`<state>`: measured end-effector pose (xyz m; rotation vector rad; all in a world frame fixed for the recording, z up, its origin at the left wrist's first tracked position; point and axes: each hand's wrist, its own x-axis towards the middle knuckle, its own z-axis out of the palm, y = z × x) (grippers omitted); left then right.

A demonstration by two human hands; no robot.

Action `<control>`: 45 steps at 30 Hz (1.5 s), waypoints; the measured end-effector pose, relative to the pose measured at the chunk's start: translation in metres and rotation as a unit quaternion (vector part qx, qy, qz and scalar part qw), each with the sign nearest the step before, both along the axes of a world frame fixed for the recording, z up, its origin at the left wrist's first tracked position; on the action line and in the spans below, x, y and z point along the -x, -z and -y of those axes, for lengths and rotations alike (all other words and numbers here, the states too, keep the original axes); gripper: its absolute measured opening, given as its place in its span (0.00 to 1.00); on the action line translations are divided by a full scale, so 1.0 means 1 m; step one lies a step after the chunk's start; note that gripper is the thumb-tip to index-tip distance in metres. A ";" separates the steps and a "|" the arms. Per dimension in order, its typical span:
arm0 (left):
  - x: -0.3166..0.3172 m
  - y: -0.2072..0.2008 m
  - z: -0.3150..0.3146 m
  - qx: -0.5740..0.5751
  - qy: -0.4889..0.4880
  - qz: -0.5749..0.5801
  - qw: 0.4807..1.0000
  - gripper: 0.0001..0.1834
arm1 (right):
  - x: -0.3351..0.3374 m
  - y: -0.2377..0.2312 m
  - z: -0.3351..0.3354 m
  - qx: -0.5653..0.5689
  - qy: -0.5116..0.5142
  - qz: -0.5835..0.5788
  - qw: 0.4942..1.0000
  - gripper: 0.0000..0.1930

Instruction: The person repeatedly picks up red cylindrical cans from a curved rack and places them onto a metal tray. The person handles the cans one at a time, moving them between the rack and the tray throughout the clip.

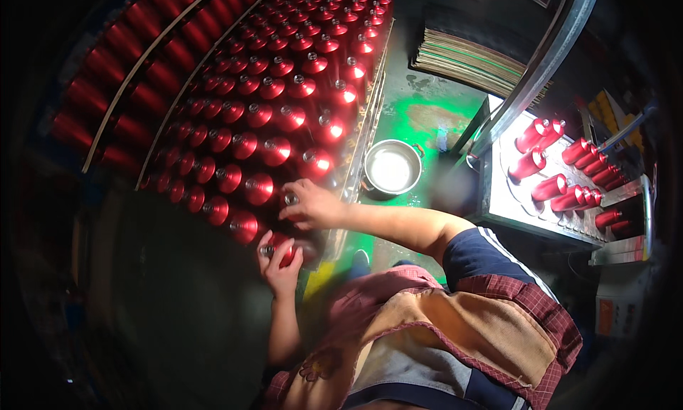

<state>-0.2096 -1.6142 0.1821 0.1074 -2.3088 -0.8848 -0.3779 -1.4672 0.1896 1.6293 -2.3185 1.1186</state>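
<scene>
My left hand [282, 278] curls its fingers around the shoulder of a shiny red bottle [286, 255] at the near corner of a dense block of such bottles. Just beyond it, my right hand [318, 206] is closed about the neck of another red bottle [290, 198], whose body is mostly hidden in shadow and behind the fingers. Both bottles appear upright among the rows. A neighbouring red bottle [243, 226] stands to the left of my hands, with a clear narrow neck on top.
Another stack of red bottles [142, 97] lies far left, divided by thin strips. On the floor sits a round metal pot [393, 169]. At right, a lit table [498, 189] bears several red bottles. Flat boards [469, 61] are piled at the back, near a metal post [548, 61].
</scene>
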 end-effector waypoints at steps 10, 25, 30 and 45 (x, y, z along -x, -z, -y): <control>0.059 -0.067 -0.003 -0.327 0.255 -0.040 0.909 0.24 | 0.028 -0.045 -0.214 0.167 0.242 0.336 0.895 0.24; 0.387 0.120 -0.278 -0.916 0.160 0.230 0.287 0.30 | 0.284 0.072 -0.357 0.544 0.056 0.799 0.250 0.23; 0.430 0.125 -0.298 -0.935 0.195 0.228 0.190 0.35 | 0.311 0.076 -0.366 0.537 -0.019 0.816 0.214 0.29; 0.379 0.084 -0.274 -0.780 0.536 0.289 0.146 0.36 | 0.175 0.039 -0.433 0.583 -0.018 0.751 0.311 0.35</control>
